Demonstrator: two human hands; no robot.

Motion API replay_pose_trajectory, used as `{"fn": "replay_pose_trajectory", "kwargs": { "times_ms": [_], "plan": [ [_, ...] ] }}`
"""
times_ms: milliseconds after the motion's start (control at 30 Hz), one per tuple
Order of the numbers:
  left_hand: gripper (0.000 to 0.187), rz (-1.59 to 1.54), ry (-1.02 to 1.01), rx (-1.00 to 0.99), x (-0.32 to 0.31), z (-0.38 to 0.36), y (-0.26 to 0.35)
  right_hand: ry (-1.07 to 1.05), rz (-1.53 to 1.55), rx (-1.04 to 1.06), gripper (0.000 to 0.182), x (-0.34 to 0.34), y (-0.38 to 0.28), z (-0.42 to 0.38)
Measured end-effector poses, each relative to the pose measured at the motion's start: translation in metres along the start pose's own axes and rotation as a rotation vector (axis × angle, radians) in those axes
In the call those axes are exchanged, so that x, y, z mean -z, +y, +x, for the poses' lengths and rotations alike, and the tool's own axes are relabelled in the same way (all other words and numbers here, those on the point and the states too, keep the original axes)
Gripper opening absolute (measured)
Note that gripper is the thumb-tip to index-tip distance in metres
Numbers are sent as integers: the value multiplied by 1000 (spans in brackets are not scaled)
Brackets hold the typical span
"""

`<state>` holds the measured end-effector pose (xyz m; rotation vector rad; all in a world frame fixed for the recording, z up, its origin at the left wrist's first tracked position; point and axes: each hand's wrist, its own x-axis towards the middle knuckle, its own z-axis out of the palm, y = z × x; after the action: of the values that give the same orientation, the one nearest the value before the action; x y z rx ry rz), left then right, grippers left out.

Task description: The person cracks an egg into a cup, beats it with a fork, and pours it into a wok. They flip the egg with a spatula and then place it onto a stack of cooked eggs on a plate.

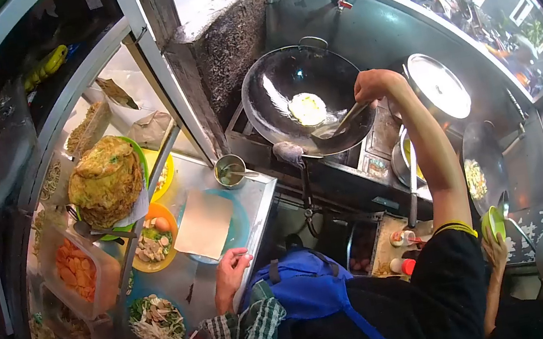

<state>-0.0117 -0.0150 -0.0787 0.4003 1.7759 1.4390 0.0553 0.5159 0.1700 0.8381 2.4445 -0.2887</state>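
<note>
My right hand is closed around the handle of a spatula, whose blade rests in a large black wok on the stove. Beside the blade, a round, pale egg lies in the wok. At the counter's edge is my left hand, its fingers drawn together near the tips; I cannot make out what, if anything, is between them. Closest to it are a blue plate and the sheet of brown paper lying across it. A checked cloth hangs near my left forearm.
An orange plate holds chopped food and an egg. Fried omelettes are piled behind the glass frame. A metal cup stands at the counter corner. At right, another person's hand holds a green bowl near a second wok.
</note>
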Motion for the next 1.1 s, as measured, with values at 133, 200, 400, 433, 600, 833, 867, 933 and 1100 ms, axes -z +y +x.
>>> {"fn": "replay_pose_trajectory", "kwargs": {
  "times_ms": [133,200,400,433,600,833,867,933,1100],
  "plan": [
    [28,-12,-9,-9,-1,5,-4,-4,49,-8,24,-12,-3,-2],
    [28,-15,-9,-3,0,7,-7,49,63,30,26,-28,-1,8],
    [29,-19,-11,-7,5,7,-15,476,159,0,27,-121,-5,24],
    [29,-11,-15,-10,6,7,-14,502,203,-30,26,-132,-16,22],
    [27,4,-37,-32,5,10,-1,751,341,-92,30,-216,-32,64],
    [26,5,-32,-48,6,8,11,822,468,-114,32,-243,-39,84],
    [26,5,-33,-42,6,6,12,828,466,-89,33,-242,-36,79],
    [26,-24,-14,-24,7,0,14,809,454,-111,31,-242,-34,65],
    [26,-1,0,-7,14,-9,5,806,446,2,30,-241,-5,18]
  ]
}}
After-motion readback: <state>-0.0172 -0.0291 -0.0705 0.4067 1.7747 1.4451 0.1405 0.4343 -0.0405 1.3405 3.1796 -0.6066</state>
